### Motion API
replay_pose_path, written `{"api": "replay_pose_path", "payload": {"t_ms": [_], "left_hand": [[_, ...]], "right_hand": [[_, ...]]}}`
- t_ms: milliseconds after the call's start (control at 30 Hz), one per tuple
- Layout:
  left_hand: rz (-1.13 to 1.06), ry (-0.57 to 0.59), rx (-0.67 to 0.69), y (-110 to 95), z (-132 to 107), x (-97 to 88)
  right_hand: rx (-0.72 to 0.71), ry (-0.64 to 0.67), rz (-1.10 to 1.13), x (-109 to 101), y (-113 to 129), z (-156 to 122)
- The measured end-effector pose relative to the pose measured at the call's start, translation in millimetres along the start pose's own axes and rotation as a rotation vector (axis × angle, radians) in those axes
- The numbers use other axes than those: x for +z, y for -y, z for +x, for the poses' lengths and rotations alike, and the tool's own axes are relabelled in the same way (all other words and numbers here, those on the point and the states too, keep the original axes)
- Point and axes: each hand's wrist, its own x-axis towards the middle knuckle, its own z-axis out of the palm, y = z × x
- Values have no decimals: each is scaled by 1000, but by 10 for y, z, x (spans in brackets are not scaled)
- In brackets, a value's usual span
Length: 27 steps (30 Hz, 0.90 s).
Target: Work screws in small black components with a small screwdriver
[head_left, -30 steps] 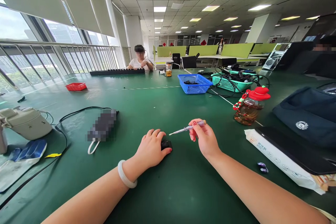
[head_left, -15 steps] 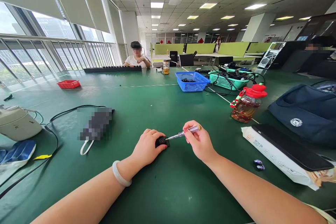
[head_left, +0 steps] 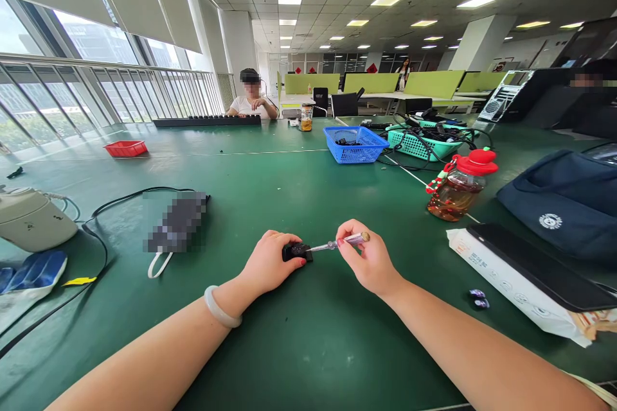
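Note:
My left hand (head_left: 270,261) grips a small black block-shaped part (head_left: 296,252) against the green tabletop (head_left: 308,347), its thumb on the near side and fingers on the far side. What kind of part it is I cannot make out. A screwdriver (head_left: 355,239) with a clear purplish handle lies nearly level in my right hand (head_left: 369,260), pinched between thumb and fingers. Its thin metal shaft points left, and the tip meets the right end of the black part. Part of the black part is covered by my left fingers.
Right of my arms are a small purple wrapped item (head_left: 479,298), a white packet (head_left: 515,289) under a black phone (head_left: 544,263), a red-lidded bottle (head_left: 456,192) and a dark bag (head_left: 563,205). Blue (head_left: 355,153) and teal baskets (head_left: 419,143) stand farther back. A cabled device (head_left: 178,221) lies left.
The view has shifted slightly. The black part sits a little differently in my left hand, with more of its top showing. The screwdriver tip still meets its right end.

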Motion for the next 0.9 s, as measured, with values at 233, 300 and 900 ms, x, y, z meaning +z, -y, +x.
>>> {"api": "replay_pose_path", "payload": {"t_ms": [233,300,900], "left_hand": [[7,9,-7,-6,13,-5],[6,10,-7,-3,15,-4],[8,16,-9,23,44,0]], "right_hand": [[-104,41,-81,-18,54,-19],[-176,86,-115,-29,46,-29],[-454,108,-256,7,-143,-2]]}}
